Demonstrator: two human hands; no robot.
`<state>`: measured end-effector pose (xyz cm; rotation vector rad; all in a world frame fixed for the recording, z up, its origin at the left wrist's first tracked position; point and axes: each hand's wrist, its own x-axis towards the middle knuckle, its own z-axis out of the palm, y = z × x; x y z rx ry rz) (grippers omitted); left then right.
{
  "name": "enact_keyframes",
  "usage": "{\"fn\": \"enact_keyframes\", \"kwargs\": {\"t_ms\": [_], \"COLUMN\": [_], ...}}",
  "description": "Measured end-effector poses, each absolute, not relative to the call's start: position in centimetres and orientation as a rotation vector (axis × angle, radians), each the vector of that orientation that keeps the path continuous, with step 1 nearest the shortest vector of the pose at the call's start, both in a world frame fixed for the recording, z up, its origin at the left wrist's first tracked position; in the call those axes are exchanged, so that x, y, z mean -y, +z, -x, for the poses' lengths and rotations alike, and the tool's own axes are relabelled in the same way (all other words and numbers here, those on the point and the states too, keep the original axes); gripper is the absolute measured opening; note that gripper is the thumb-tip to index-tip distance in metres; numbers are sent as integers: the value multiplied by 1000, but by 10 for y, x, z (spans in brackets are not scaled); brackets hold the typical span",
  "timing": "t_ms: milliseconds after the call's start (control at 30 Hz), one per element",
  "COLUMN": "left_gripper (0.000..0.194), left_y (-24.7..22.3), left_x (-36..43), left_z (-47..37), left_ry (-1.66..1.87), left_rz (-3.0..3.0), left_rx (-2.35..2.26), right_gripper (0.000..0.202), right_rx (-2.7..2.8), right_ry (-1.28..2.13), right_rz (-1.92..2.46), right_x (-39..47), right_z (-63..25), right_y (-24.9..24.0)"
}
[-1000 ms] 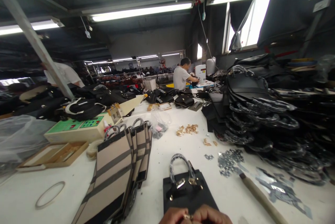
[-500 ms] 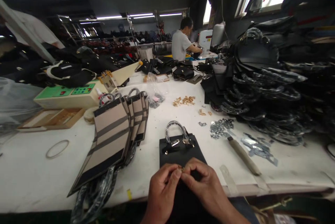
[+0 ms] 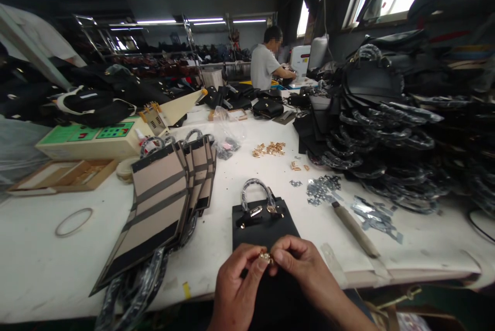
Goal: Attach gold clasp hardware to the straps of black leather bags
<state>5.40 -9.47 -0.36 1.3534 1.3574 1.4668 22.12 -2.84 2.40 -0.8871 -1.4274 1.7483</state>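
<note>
Gold-coloured metal fitting [image 3: 265, 257]: was pinched between the fingertips of the left hand [image 3: 236, 280] and right hand [image 3: 300, 264], near six o'clock, in front of the black handbag [image 3: 247, 230] on the white worktop [image 3: 216, 228]. Showed more plainly than a moment before, when mostly covered by fingers; suggested a slight turn or regrip, with nothing released. Found no readable brand; could not make out the tiny markings on the green control panel [image 3: 85, 133] at nine o'clock.

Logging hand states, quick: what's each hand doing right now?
Left hand: closed, pinching a small gold-coloured fitting.
Right hand: closed on the same fitting.
</note>
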Motion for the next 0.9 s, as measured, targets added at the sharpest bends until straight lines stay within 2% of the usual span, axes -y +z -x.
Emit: {"fn": "enact_keyframes", "kwargs": {"t_ms": [100,333,500,600,733,900], "left_gripper": [18,12,14,12,19,25], "left_y": [5,10,9,4,-8,-23], "left_x": [96,101,102,99,92,85], "left_z": [-54,-52,-54,-55,-57,-48], "left_ry": [1476,1526,1534,1565,1602,1584], "left_rz": [-1430,-1681,-1756,-1527,-1208,-1322], "left_rx": [-1388,-1488,-1447,-1390,-1310,-1435], "right_gripper": [37,41,45,42,34,34], "right_rx": [1473,1708,1636,1497,1325,1283], "right_ry": [1701,1364,1447,1546,1732,1703], "right_rz": [954,995,1019,1001,822,910], "right_x": [29,40,43,43,42,32], "right_z": [-220,-216,-215,-212,-204,-193], "right_y": [24,14,19,23,15,1]}}
